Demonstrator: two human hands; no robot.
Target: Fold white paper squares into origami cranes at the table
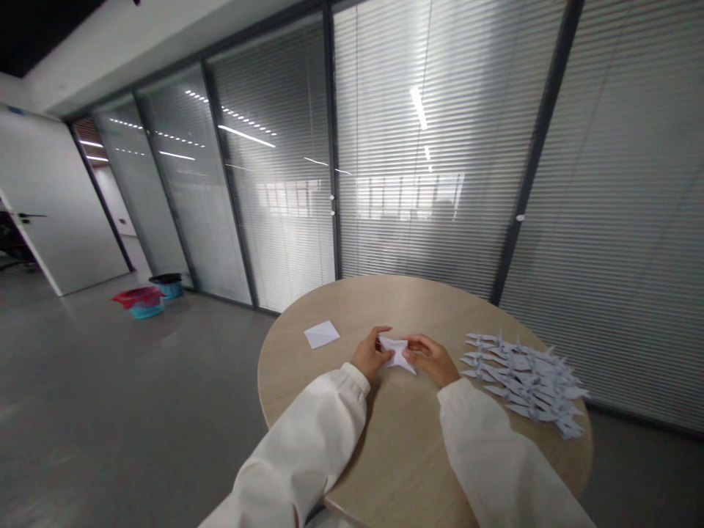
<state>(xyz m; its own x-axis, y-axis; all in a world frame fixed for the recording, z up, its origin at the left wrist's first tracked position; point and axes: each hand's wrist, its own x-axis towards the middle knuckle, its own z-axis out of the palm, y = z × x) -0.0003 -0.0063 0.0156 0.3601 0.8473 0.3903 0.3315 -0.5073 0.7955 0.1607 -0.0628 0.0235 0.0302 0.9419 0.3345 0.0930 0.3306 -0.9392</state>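
A small sheet of white paper (pixel 397 353), partly folded with its corners drawn out, is held between my two hands above the round table. My left hand (pixel 372 352) pinches its left edge, thumb on the near side. On the opposite edge, the thumb and fingers of my right hand (pixel 432 358) grip the same paper. Flat on the table to the left lies a stack or sheet of white square paper (pixel 322 334). To the right spreads a group of several folded paper cranes (pixel 522 378), packed closely together.
The round wooden table (pixel 407 301) stands by a glass partition with blinds (pixel 429 147). On the floor at left are a blue bin with a red liner (pixel 144 302) and another with a black liner (pixel 168 284). Beyond them a white door (pixel 60 205) stands open.
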